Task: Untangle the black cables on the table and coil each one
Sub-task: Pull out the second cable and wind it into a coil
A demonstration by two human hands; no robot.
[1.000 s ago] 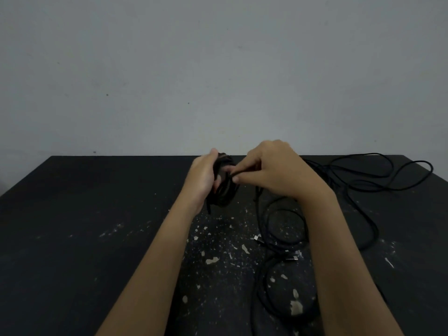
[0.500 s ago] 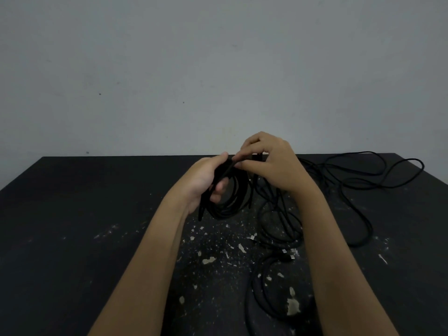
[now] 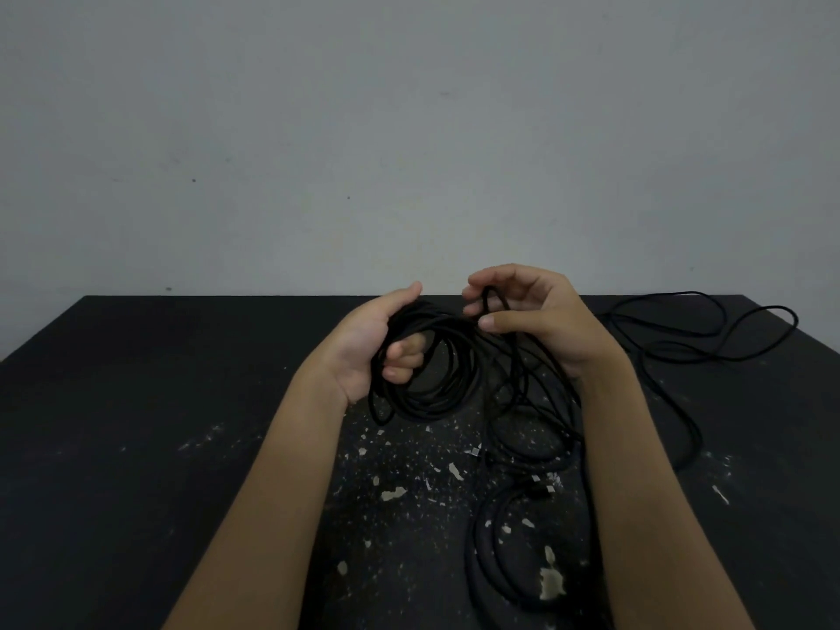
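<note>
On my feed the L hand (image 3: 363, 352) gripped the coiled cable (image 3: 436, 388), fingers curled thru its loops, thumb up over the top. The coil hung at centre view over the counter (image 3: 136, 425); I couldn't tell if its bottom edge touched. The R hand (image 3: 545, 325) sat just beside it, thumb & fingertips pinching a loose strand (image 3: 490, 296) that stood up in a small loop btwn them. From there several strands dropped to a second coil (image 3: 527, 461) lying on the counter by the R wrist. A third coil (image 3: 488, 561) lay nearer me, partly hidden by the R forearm. Slack cable (image 3: 709, 343) sprawled in wide loops toward the far R corner. A small silver connector (image 3: 475, 451) lay near the second coil; I couldn't tell which cable it belonged to. White paint flecks (image 3: 393, 493) dotted the counter's middle.
</note>
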